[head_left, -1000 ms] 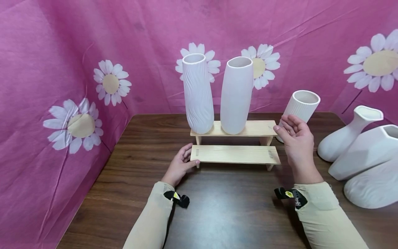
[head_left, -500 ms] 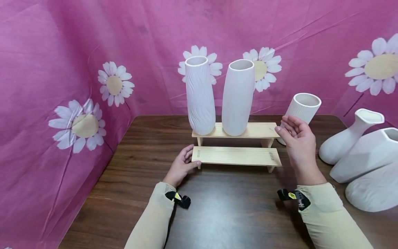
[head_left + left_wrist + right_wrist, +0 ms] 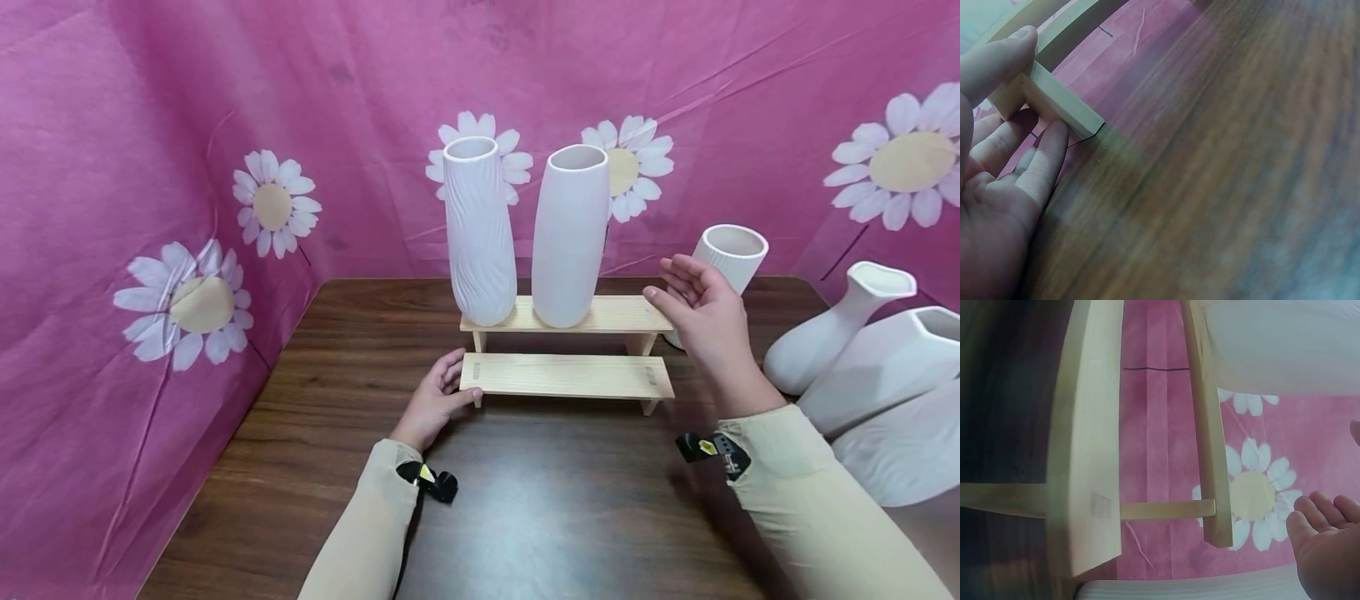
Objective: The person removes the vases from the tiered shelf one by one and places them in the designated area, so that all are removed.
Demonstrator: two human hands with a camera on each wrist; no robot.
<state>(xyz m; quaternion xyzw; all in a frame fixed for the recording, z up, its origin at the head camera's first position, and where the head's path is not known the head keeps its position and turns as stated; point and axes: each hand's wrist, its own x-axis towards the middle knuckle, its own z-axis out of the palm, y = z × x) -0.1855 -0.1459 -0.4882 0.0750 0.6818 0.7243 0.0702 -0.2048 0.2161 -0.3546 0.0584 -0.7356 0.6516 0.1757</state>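
A two-tier wooden stand (image 3: 566,375) stands mid-table. On its upper tier are two tall white vases: a wavy-textured vase (image 3: 480,242) at left and a smooth vase (image 3: 572,250) beside it. My left hand (image 3: 429,404) grips the left end of the lower tier. In the left wrist view its thumb lies on the board and its fingers are by the stand's leg (image 3: 1063,103). Beyond the upper tier's right end, my right hand (image 3: 705,321) is raised with relaxed fingers and holds nothing. It partly hides a ribbed white vase (image 3: 741,273) behind it.
Several white vases are on the right, among them a narrow-necked vase (image 3: 817,350), an angular vase (image 3: 877,362) and a textured vase (image 3: 907,450). A pink cloth (image 3: 360,125) with daisies hangs behind the dark wooden table (image 3: 540,508).
My right hand has moved slightly up and to the left, near the upper tier's right end. The left hand keeps its grip, and the vases stay in place.
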